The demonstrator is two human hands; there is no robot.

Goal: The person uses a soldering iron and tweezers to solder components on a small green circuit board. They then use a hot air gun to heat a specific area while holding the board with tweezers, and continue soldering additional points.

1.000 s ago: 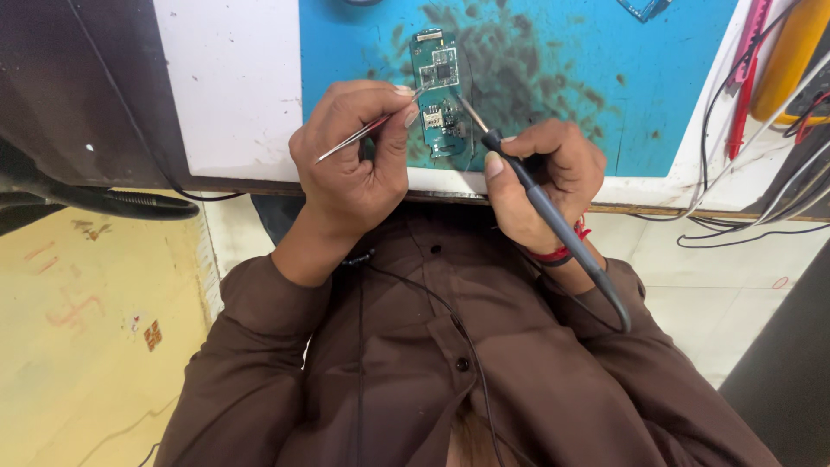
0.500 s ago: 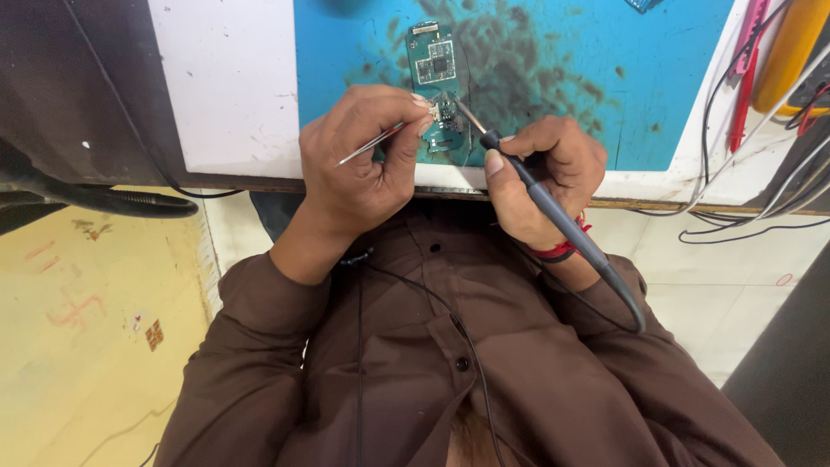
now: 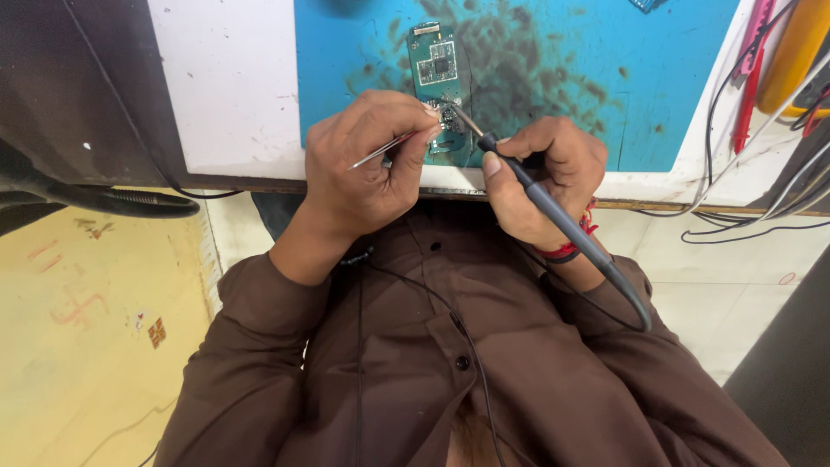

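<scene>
Both hands on a small green circuit board (image 3: pixel 438 82), blue mat (image 3: pixel 553 95) w/ dark smudges, white bench edge, pale tile floor below.
My left hand (image 3: pixel 367 164) pinches thin metal tweezers (image 3: pixel 380 151); right hand (image 3: pixel 549 177) is closed round a dark soldering iron (image 3: pixel 540 195), tip on the board just beyond my fingertips. Board's lower end is hidden behind my fingers; cables at far right are cut off.

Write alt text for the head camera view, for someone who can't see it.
Seen from above, a person's left hand holds tweezers and the right hand a soldering iron, both tips meeting on a small green circuit board. The board lies on a stained blue mat on a white bench; cables trail at the right.
</scene>
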